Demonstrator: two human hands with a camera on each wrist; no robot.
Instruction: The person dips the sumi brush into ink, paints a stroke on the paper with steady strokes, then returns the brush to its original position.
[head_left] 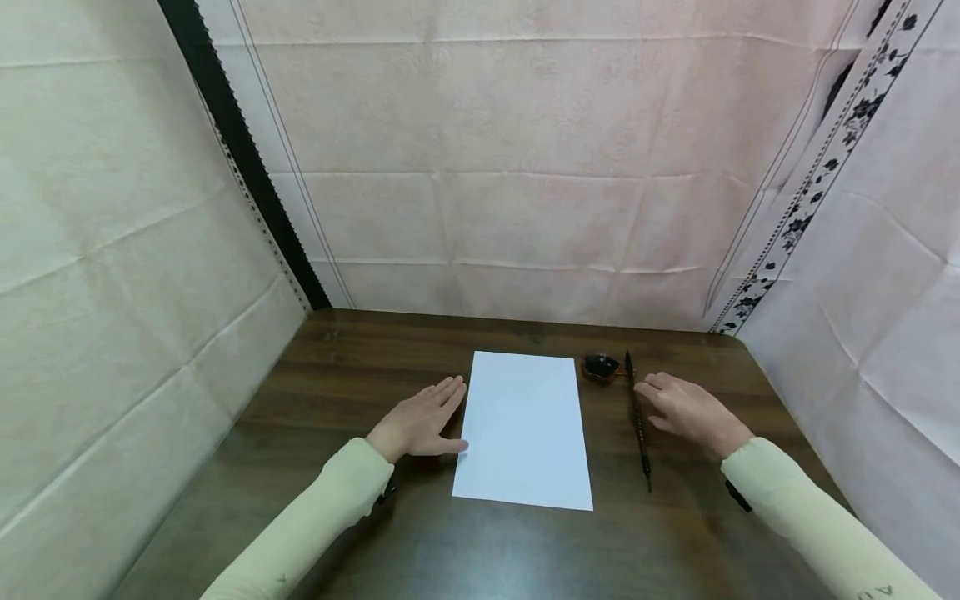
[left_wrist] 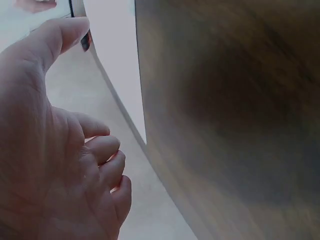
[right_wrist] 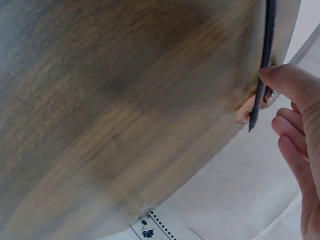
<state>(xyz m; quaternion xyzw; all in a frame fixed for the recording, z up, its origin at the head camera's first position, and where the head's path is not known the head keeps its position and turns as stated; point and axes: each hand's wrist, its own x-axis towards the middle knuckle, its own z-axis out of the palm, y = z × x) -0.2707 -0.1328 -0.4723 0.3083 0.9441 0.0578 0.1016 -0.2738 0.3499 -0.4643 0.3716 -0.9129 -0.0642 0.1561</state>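
Note:
A blank white sheet of paper (head_left: 522,429) lies on the brown wooden table. My left hand (head_left: 423,421) is spread beside the paper's left edge, fingers straight, with the thumb tip right at that edge. To the paper's right lies a slim dark pen-like stick (head_left: 637,421) with a textured shaft and a pointed end. My right hand (head_left: 693,411) is just right of the stick, fingers loosely bent and fingertips right at its shaft. In the right wrist view the thumb (right_wrist: 287,77) overlaps the stick (right_wrist: 268,40), but the fingers do not wrap round it.
A small dark, glossy round pot (head_left: 600,367) with amber sides stands beyond the paper's right edge, close to the stick's far end. Pale cloth (head_left: 525,167) hangs behind the table (head_left: 337,500) and along both sides, with black floral trim (head_left: 825,158) at right.

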